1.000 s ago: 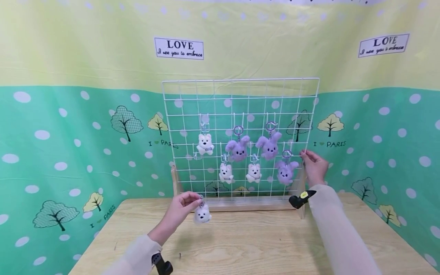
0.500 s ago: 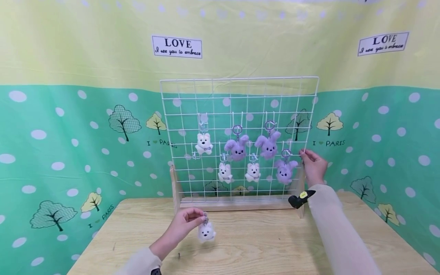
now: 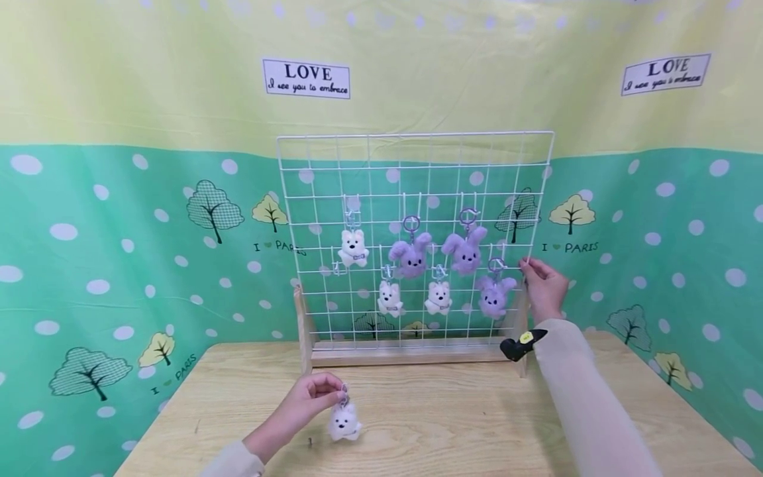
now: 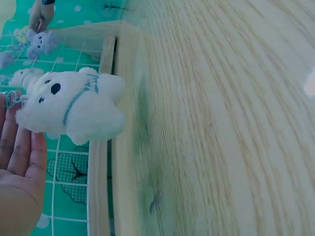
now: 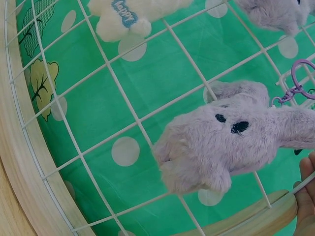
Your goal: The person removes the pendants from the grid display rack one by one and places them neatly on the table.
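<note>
- Left hand (image 3: 305, 401): pinches the clip (image 3: 344, 395) of a white plush bear (image 3: 344, 424).
- White plush bear: hangs just below those fingers, at that hand's four o'clock.
- Right hand (image 3: 545, 289): pinches the right edge of the wire rack (image 3: 417, 134); bear well apart, at its eight o'clock.

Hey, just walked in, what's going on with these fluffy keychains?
A person's left hand holds a white plush keychain by its top over the wooden table, in front of a white wire grid. Their right hand grips the grid's right side. Three more white keychains and three purple keychains hang on the grid; the lower-left hook carries none.
</note>
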Action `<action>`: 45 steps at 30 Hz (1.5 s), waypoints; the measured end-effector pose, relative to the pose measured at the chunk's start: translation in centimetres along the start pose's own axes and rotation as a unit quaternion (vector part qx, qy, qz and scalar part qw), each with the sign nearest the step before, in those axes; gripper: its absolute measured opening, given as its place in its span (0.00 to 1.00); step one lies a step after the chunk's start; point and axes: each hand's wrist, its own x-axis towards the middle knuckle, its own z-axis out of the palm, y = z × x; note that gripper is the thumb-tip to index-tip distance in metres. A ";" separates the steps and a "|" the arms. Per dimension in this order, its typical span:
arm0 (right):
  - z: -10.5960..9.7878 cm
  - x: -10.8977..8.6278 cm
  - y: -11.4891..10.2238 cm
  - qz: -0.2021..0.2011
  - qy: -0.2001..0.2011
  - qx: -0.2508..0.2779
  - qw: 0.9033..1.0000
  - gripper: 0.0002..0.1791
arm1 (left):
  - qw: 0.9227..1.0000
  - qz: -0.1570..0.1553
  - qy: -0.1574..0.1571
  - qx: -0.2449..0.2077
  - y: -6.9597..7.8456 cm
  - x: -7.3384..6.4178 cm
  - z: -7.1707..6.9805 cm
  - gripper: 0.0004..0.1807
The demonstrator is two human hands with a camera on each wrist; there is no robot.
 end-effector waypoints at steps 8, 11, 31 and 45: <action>0.0 -0.1 -0.1 -0.007 -0.001 0.001 1.000 0.20 | 1.000 -0.009 -0.021 0.005 0.0 -0.5 -1.4 0.14; -0.1 -0.1 -0.1 -0.005 -0.001 0.004 1.000 0.20 | 1.000 -0.010 -0.025 0.006 -0.1 -0.5 -1.8 0.14; 0.1 -0.4 -0.2 -0.004 0.006 0.012 1.000 0.19 | 0.999 -0.043 0.010 0.024 -1.8 1.3 -2.4 0.14; 0.1 -0.5 -0.2 -0.008 0.006 0.004 1.000 0.19 | 0.999 -0.028 0.036 0.028 -3.1 3.2 -2.2 0.15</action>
